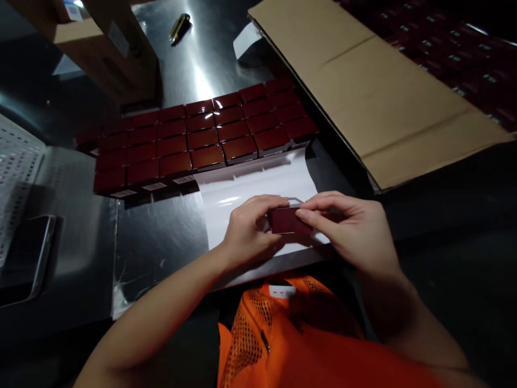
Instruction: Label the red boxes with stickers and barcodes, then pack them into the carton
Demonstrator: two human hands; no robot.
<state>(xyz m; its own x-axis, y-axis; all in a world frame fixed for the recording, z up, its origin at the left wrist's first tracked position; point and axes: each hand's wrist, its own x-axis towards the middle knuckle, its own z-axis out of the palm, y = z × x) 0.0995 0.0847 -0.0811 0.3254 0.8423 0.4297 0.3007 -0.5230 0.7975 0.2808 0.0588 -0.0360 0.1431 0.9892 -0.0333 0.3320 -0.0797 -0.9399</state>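
The work surface is a metal table [157, 240], smooth and dark, with a bright streak of reflected light toward its far side. A glossy white sheet [226, 215] lies flat on it directly in front of me. Above this sheet, between my two hands, is a small box [285, 222]: rectangular, dark red, with straight edges.

My left hand [252, 226] grasps the box at its left end, fingers along the upper edge and thumb below. My right hand [357, 226] pinches the box near its upper right corner, thumb on the facing side. A pale, angular edge shows above the box between my fingertips; I cannot tell whether it is a flap.

Beyond the sheet stands a block of dark red boxes [202, 141], set in close rows, their tops flat and shiny. White barcode labels [183, 179] mark some near faces. To the right of the block, a broad panel of creased brown cardboard [355, 86] slants across the view. At far left are a white perforated basket [18, 156] and a phone [26, 258] with a light metallic rim. A yellow-and-black cutter [180, 29] lies near a brown carton [109, 62].
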